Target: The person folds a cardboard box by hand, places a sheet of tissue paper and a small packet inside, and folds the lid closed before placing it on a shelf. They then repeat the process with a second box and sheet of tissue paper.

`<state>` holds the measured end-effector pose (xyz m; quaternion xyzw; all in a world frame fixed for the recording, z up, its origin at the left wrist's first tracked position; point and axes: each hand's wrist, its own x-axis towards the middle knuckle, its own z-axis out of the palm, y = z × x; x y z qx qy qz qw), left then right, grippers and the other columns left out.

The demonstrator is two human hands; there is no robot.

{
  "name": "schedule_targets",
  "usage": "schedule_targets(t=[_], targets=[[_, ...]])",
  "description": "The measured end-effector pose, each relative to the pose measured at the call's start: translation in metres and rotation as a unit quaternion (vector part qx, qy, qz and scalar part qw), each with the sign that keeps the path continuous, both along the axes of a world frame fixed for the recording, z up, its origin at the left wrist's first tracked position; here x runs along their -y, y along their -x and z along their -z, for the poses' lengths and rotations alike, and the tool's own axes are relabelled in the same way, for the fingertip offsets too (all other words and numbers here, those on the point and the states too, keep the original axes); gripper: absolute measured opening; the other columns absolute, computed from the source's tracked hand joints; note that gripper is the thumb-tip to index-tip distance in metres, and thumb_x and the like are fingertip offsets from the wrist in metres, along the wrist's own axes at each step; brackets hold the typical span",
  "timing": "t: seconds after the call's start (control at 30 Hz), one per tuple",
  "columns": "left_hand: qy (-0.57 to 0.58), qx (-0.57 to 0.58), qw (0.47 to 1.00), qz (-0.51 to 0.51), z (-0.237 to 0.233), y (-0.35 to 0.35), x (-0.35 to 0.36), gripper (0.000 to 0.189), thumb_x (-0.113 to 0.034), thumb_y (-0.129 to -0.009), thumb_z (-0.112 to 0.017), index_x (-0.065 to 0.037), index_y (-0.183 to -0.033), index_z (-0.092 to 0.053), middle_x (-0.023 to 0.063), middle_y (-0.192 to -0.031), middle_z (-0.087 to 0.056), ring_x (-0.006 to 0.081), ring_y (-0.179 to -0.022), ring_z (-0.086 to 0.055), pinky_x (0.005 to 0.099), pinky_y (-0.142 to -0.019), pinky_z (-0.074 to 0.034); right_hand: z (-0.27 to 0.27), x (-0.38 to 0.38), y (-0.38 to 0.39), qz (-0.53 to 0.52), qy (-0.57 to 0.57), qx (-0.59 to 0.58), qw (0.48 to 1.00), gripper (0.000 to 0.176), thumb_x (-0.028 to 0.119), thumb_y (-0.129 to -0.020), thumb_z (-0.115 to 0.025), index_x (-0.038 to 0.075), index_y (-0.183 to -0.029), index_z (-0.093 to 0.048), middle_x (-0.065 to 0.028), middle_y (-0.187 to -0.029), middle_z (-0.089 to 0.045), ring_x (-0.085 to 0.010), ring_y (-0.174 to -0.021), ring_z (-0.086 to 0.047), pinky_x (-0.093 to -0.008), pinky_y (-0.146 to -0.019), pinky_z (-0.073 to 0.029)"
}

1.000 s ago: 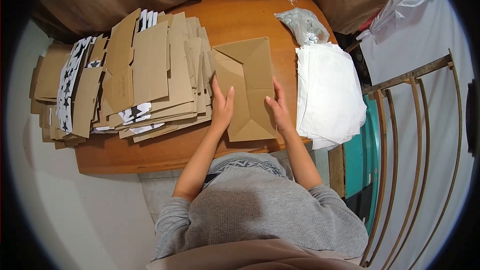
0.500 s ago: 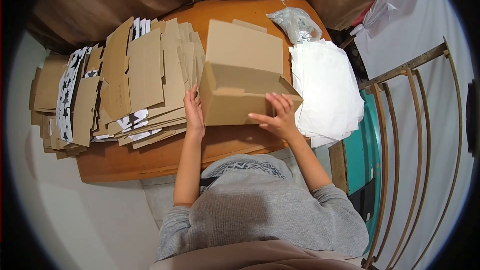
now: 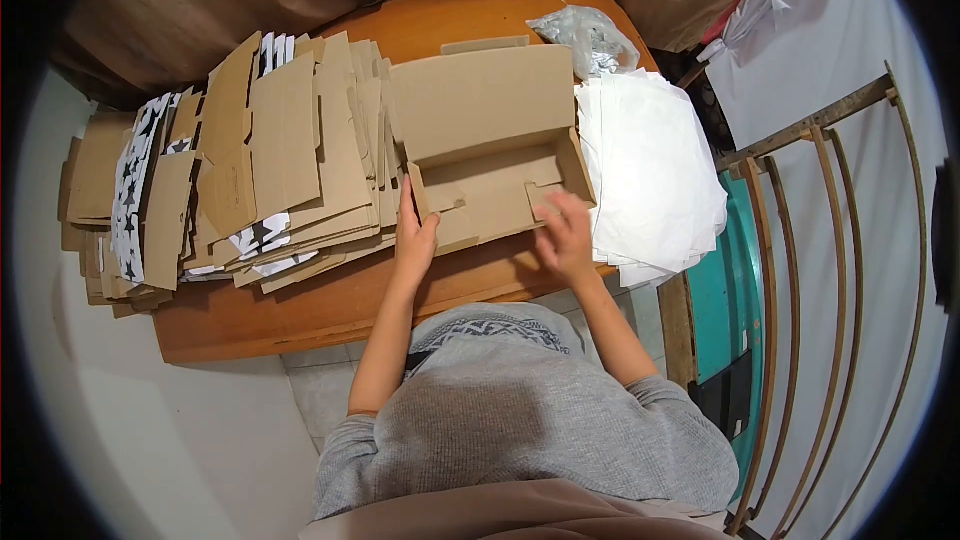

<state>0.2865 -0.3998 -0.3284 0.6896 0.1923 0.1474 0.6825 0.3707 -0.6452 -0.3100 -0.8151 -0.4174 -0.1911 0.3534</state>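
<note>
A brown cardboard box (image 3: 490, 155) stands opened on the wooden table (image 3: 330, 305), its lid flap raised toward the far side and its inside facing me. My left hand (image 3: 414, 233) grips the box's near left corner. My right hand (image 3: 565, 235) hovers at the near right front wall, fingers spread and blurred; whether it touches the box is unclear.
A wide pile of flat cardboard blanks (image 3: 250, 160), some printed with black stars, covers the table's left half. A stack of white paper sheets (image 3: 650, 175) lies to the right of the box. A crumpled clear plastic bag (image 3: 590, 38) sits behind. A metal rack (image 3: 830, 270) stands at right.
The flat folded cardboard was lifted, turned over and opened into a box that now sits with its inside up. My left hand shifted to its left corner, my right to the front.
</note>
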Motion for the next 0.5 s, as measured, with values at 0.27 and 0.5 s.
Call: schedule_targets(t=[0.27,0.5], targets=[[-0.143,-0.078,0.987,0.012,-0.002,0.008,0.007,0.069,0.001,-0.084,-0.042,-0.003,-0.147,-0.013,0.0256,-0.146,-0.025,0.0353,-0.136,-0.026,0.0372,-0.111,-0.022,0.016,0.016,-0.05,0.182,-0.1,-0.303,0.93,0.047,0.022,-0.097,-0.038,-0.001,-0.138,-0.034,-0.0231,-0.138,-0.04,-0.0373,-0.127,-0.038,-0.0399,-0.106,-0.029],[-0.204,-0.079,0.976,-0.009,0.006,0.009,0.011,0.065,0.007,-0.083,-0.036,0.0,-0.144,-0.016,0.0276,-0.143,-0.028,0.0388,-0.133,-0.03,0.0396,-0.111,-0.024,0.036,0.014,-0.062,0.144,-0.125,-0.399,0.897,0.043,0.02,-0.099,-0.033,0.002,-0.137,-0.037,-0.0219,-0.132,-0.048,-0.0334,-0.124,-0.045,-0.0354,-0.103,-0.033]])
